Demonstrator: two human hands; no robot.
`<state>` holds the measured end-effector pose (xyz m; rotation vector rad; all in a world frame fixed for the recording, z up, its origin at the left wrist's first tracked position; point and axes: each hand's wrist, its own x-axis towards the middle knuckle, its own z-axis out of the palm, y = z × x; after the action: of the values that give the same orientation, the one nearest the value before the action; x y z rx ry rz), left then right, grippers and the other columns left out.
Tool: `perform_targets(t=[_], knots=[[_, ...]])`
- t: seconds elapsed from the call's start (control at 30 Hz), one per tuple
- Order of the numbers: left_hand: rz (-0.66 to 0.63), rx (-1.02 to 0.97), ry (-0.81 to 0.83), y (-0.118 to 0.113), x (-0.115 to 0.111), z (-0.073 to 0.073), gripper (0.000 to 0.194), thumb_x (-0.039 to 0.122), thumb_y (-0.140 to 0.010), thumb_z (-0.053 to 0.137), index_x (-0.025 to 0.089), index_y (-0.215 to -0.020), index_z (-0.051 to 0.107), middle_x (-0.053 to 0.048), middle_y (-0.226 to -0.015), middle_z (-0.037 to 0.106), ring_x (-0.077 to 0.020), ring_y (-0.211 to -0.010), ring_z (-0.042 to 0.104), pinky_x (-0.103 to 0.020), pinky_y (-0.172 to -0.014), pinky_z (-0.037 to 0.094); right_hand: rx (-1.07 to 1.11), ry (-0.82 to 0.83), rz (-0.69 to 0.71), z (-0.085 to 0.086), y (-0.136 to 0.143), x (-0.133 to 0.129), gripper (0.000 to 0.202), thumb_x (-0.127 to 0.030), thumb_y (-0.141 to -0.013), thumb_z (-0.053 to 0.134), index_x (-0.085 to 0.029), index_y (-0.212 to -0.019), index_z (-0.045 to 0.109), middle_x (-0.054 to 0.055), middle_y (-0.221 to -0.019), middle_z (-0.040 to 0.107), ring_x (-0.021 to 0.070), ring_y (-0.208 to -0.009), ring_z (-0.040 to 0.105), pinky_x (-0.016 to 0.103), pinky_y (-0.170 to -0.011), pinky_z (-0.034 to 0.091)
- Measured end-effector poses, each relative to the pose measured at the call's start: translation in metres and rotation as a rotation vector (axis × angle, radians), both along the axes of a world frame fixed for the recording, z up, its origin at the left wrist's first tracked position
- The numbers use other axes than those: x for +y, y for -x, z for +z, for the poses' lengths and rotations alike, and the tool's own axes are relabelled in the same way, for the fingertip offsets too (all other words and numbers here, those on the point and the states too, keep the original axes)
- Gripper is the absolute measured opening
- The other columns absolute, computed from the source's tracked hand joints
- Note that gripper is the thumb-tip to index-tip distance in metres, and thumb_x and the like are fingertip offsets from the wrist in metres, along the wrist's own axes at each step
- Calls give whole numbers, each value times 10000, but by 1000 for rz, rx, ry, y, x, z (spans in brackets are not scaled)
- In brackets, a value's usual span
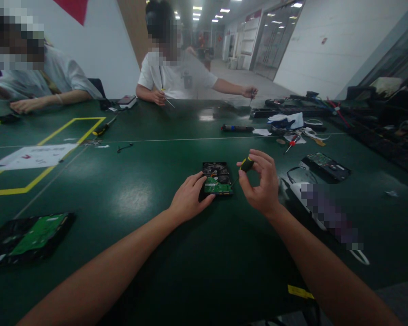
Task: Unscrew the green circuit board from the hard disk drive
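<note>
A hard drive [220,174] lies on the dark green table, its green circuit board facing up along the near side. My left hand [190,194] holds it by the left edge, fingers on top and thumb at the near edge. In my right hand [263,185] is a screwdriver [246,165] with a yellow and black handle, pinched between thumb and fingers. Its thin shaft slants down toward the right edge of the circuit board; whether the tip touches a screw is too small to tell.
More hard drives lie at the near left [37,237] and right [326,165]. A blurred pouch-like item [326,213] sits beside my right forearm. Farther off are a red screwdriver [293,143], a dark cylindrical tool [238,128] and a paper sheet [34,156]. Two people sit across the table.
</note>
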<state>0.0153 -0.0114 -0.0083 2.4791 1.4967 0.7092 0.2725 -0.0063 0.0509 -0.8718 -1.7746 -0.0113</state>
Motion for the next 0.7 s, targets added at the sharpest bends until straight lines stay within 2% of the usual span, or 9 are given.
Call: perform_targets(t=[0.17,0.37,0.5,0.7], knots=[[-3,8,-9,0,0,-1,683,579,-981,598,153,-1509,516,-166,-1608,480,-339,-1474,468,-523,-1211,452,42,-61,-52,1,0,0,611,-155,-853,756,-318,-1385,504,107,-1325,556,286,-1192,620,428,-768,710],[-5,8,-13,0,0,-1,682,575,-977,609,156,-1507,518,-169,-1600,489,-343,-1472,471,-528,-1207,456,12,-10,6,1,1,-1,597,-108,-908,670,-313,-1443,503,113,-1457,537,292,-1250,636,482,-914,695],[3,10,-12,-1,0,-1,677,572,-981,604,148,-1502,524,-173,-1599,489,-346,-1473,470,-531,-1209,455,88,-23,15,-1,2,1,605,-122,-895,705,-316,-1429,499,107,-1401,548,278,-1190,652,431,-815,709],[2,12,-11,-1,0,0,675,577,-980,603,159,-1504,523,-164,-1603,488,-345,-1471,472,-530,-1205,459,-51,-43,-60,3,1,-3,621,-112,-911,663,-339,-1471,518,102,-1355,578,283,-1162,643,451,-825,691]])
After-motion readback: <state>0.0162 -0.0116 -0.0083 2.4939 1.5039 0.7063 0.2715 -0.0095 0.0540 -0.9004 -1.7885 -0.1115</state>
